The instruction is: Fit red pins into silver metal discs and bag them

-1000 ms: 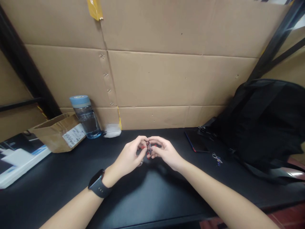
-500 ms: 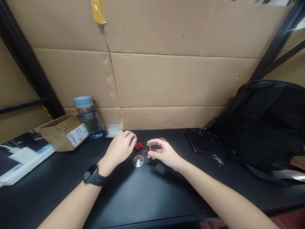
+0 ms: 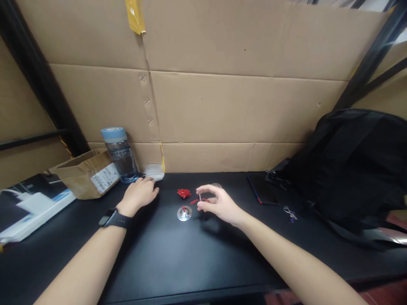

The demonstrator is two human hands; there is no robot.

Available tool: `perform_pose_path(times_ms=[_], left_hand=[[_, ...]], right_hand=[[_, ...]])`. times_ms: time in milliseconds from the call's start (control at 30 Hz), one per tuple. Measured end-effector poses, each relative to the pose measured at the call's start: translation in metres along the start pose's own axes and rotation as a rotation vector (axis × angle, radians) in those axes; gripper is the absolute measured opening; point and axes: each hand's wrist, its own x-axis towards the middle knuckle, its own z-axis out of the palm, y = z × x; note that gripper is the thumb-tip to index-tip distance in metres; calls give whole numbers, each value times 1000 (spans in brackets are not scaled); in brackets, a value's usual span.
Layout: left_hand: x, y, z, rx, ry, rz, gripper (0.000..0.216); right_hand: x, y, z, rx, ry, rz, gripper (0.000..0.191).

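My right hand hovers over the black table with thumb and forefinger pinched on a thin silver pin with a red piece. Just left of it lie a small heap of red pieces and a clear round disc with a red piece on it. A second clear disc sits behind the right hand. My left hand, with a black watch on the wrist, rests palm down near a white wad at the back; its fingers are loosely curled and I see nothing in them.
A blue-capped water bottle and a brown cardboard box stand at the back left, a white and blue box beyond them. A dark phone, a small key ring and a black backpack lie right. A cardboard wall closes the back.
My hands have parted: the left one has let go and slid left toward the white wad. The right hand stays in place, still pinching the pin. The red pieces and disc now show.
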Motion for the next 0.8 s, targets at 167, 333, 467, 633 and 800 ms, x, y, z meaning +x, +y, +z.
perform_pose_path(times_ms=[167, 333, 467, 633, 800], left_hand=[[-2, 0, -11, 3, 36, -13, 42], [-8, 5, -36, 31, 272, 27, 38], [-16, 32, -46, -189, 569, 256, 30], [-43, 93, -39, -364, 464, 655, 25], [-67, 137, -22, -444, 243, 807, 24]], right_hand=[[1, 1, -1, -36, 10, -14, 44], [5, -2, -8, -83, 149, -92, 46], [8, -9, -18, -23, 355, -206, 48], [9, -20, -31, -31, 519, -299, 54], [4, -32, -33, -144, 517, -374, 49]])
